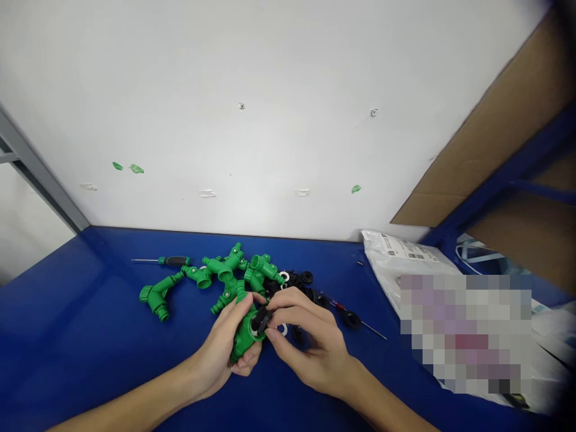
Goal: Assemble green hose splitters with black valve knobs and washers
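My left hand (228, 339) is wrapped round a green plastic hose connector (243, 337), its round opening turned toward the right. Between the fingertips of my right hand (310, 339) is a black ribbed plastic cap (262, 319), tilted at the mouth of the connector. Whether the cap is threaded on cannot be made out. Just beyond my hands lies a pile of similar green hose connectors (225, 266). Black rings and caps (306, 277) and white washers (282, 329) lie behind and beside my right hand, partly hidden by it.
A single green connector (157, 298) and a green-handled screwdriver (175, 261) lie to the left on the blue table (90, 336). A second thin screwdriver (373, 330) lies at right. White plastic packaging (387, 258) covers the right side. A white wall (270, 150) rises behind.
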The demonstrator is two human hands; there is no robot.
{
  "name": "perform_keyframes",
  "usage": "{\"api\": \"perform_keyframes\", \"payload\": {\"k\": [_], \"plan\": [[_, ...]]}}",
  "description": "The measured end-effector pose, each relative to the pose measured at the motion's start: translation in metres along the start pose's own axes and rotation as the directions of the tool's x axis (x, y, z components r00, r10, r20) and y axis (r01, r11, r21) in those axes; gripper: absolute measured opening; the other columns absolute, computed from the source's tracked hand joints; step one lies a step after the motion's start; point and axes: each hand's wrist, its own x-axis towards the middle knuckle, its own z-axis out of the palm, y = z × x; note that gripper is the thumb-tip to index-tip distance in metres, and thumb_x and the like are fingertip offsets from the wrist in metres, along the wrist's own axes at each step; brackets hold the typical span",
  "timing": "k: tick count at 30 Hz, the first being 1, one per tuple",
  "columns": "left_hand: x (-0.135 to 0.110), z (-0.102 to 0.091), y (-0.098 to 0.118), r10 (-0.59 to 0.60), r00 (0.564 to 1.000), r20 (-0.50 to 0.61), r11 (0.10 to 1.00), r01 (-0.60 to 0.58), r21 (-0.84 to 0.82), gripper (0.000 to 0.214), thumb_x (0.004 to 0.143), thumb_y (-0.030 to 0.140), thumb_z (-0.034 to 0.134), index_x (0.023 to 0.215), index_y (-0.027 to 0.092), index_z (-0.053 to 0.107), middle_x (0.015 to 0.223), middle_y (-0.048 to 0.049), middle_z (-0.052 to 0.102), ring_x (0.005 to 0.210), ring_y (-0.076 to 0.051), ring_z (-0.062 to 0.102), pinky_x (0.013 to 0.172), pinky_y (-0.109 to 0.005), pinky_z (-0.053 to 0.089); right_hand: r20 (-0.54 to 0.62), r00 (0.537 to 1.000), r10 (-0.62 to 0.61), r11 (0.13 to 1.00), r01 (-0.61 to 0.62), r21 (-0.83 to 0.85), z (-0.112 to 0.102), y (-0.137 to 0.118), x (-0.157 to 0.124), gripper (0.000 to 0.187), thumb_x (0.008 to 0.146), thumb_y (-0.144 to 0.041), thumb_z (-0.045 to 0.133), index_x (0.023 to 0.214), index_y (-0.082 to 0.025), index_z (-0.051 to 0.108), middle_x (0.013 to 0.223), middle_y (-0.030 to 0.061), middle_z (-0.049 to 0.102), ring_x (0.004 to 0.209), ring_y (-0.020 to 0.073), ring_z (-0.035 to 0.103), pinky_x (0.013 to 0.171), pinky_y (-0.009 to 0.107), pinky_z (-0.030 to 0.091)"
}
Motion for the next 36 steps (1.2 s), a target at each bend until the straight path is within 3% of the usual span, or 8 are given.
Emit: {"api": "perform_keyframes", "payload": {"k": [6, 9, 12, 18, 21, 27, 33, 36], "plan": [[-0.001, 0.002, 0.0, -0.01, 0.997, -0.076, 1.0, 0.012, 0.024, 0.048, 0.082, 0.068, 0.056, 0.101, 0.025, 0.048, 0.035, 0.0123, 0.038, 0.036, -0.006, 0.019, 0.038, -0.018, 0.012, 0.024, 0.999, 0.038, 0.996, -0.036, -0.079, 0.002, -0.003, -0.002, 0.016, 0.083, -0.013, 0.07, 0.092, -0.02, 0.06, 0.093, 0.0081, 0.062, 0.082, 0.019, 0.063, 0.072, 0.032, 0.056], [-0.001, 0.003, 0.001, -0.001, 0.993, -0.119, 0.998, 0.007, 0.055, 0.05, 0.081, 0.071, 0.055, 0.098, 0.024, 0.047, 0.036, 0.0122, 0.038, 0.037, -0.007, 0.021, 0.039, -0.018, 0.012, 0.039, 0.998, 0.053, 0.998, -0.051, -0.045, 0.001, 0.001, -0.003, 0.027, 0.085, -0.013, 0.071, 0.108, -0.02, 0.059, 0.099, 0.0085, 0.064, 0.086, 0.0186, 0.064, 0.073, 0.03, 0.056], [-0.002, 0.002, 0.003, 0.018, 0.987, -0.158, 0.995, -0.003, 0.096, 0.05, 0.081, 0.071, 0.055, 0.096, 0.024, 0.046, 0.038, 0.0117, 0.04, 0.038, -0.006, 0.024, 0.04, -0.017, 0.013, 0.131, 0.99, 0.058, 0.998, -0.057, -0.012, -0.005, 0.004, -0.002, 0.035, 0.089, -0.018, 0.07, 0.122, -0.022, 0.058, 0.105, 0.0094, 0.063, 0.092, 0.0187, 0.064, 0.078, 0.032, 0.057], [-0.004, -0.003, 0.004, 0.072, 0.973, -0.221, 0.978, -0.026, 0.205, 0.05, 0.082, 0.069, 0.057, 0.101, 0.024, 0.051, 0.042, 0.0111, 0.041, 0.041, -0.007, 0.029, 0.04, -0.017, 0.018, 0.213, 0.976, 0.042, 0.999, -0.038, -0.023, -0.012, 0.007, -0.004, 0.034, 0.092, -0.016, 0.066, 0.125, -0.025, 0.059, 0.103, 0.0077, 0.059, 0.081, 0.0142, 0.061, 0.066, 0.026, 0.056], [-0.003, -0.005, 0.003, 0.103, 0.971, -0.216, 0.966, -0.046, 0.253, 0.047, 0.083, 0.069, 0.057, 0.098, 0.025, 0.051, 0.044, 0.0108, 0.041, 0.042, -0.007, 0.031, 0.039, -0.017, 0.019, 0.234, 0.97, 0.069, 0.997, -0.063, -0.035, -0.012, 0.007, -0.006, 0.031, 0.093, -0.015, 0.064, 0.123, -0.025, 0.062, 0.102, 0.0079, 0.058, 0.082, 0.0151, 0.06, 0.064, 0.027, 0.055], [-0.003, 0.0, 0.006, 0.001, 0.983, -0.184, 0.978, 0.038, 0.207, 0.046, 0.084, 0.069, 0.054, 0.092, 0.024, 0.048, 0.041, 0.0108, 0.041, 0.038, -0.006, 0.025, 0.038, -0.017, 0.013, 0.29, 0.954, 0.07, 0.996, -0.05, -0.075, -0.016, 0.002, -0.002, 0.029, 0.095, -0.01, 0.057, 0.119, -0.024, 0.065, 0.109, 0.0102, 0.057, 0.084, 0.0153, 0.058, 0.067, 0.028, 0.055], [-0.006, 0.001, 0.01, 0.079, 0.993, -0.087, 0.989, -0.067, 0.135, 0.044, 0.08, 0.061, 0.065, 0.098, 0.024, 0.049, 0.049, 0.01, 0.047, 0.036, -0.006, 0.033, 0.037, -0.017, 0.015, 0.145, 0.988, 0.049, 0.998, -0.043, -0.042, -0.012, 0.009, -0.002, 0.028, 0.089, -0.025, 0.071, 0.116, -0.023, 0.064, 0.097, 0.0066, 0.059, 0.08, 0.0159, 0.06, 0.066, 0.029, 0.054], [-0.007, -0.001, 0.009, 0.114, 0.992, -0.06, 0.987, -0.107, 0.121, 0.042, 0.079, 0.056, 0.069, 0.096, 0.023, 0.049, 0.05, 0.0107, 0.045, 0.037, -0.005, 0.036, 0.037, -0.017, 0.016, 0.01, 0.997, 0.082, 0.995, -0.082, -0.063, -0.004, 0.012, -0.005, 0.027, 0.084, -0.038, 0.076, 0.101, -0.019, 0.067, 0.077, 0.0008, 0.056, 0.065, 0.0136, 0.055, 0.056, 0.026, 0.048]]}}
